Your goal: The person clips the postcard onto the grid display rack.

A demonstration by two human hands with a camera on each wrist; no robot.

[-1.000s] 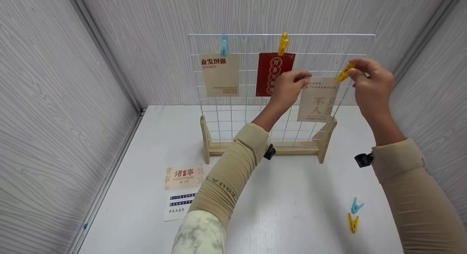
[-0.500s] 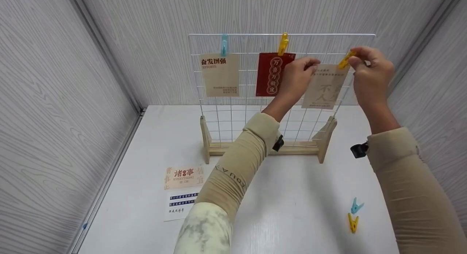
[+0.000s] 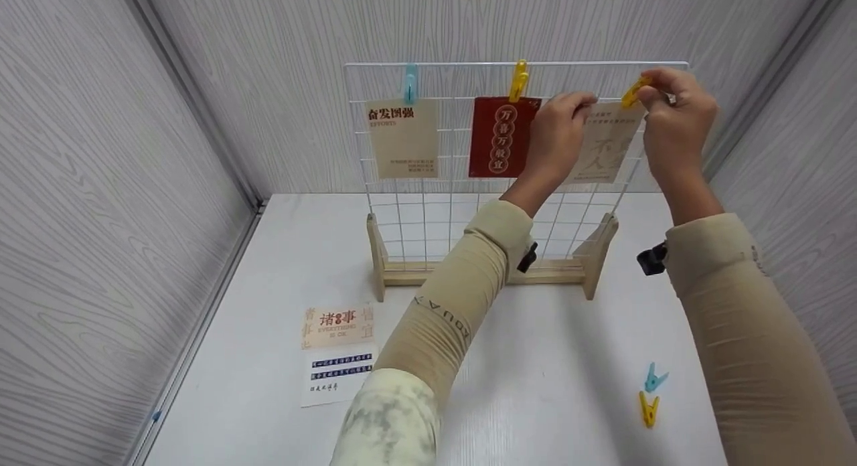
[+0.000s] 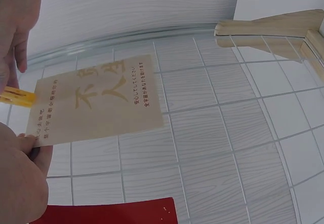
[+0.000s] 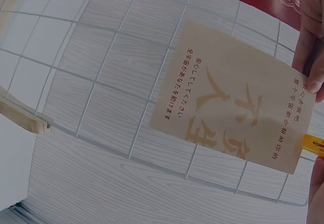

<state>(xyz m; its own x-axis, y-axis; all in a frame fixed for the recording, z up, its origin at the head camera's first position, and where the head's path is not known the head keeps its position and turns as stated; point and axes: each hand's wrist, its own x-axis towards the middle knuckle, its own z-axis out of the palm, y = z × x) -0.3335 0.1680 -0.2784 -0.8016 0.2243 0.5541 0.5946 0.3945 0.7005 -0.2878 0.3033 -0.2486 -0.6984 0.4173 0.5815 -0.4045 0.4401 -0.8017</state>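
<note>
A beige card with pale brown characters is held up before the right part of a white wire grid. My left hand pinches its upper left corner between thumb and fingers. With my right hand I pinch a yellow clothespin, whose nose overlaps the card's top edge near the right corner. In the right wrist view the clothespin lies at the card's edge, and the left fingers grip the corner beside it. A red card hangs just left, partly behind my left hand.
Another beige card hangs from a blue clothespin; a yellow one holds the red card. Two cards lie on the table, one pink, one white. Loose blue and yellow clothespins lie front right. Wooden feet support the grid.
Both hands have risen along the grid, carrying the beige card up, with my left hand also shifting right. The yellow clothespin has moved from beside the card's corner onto its top edge.
</note>
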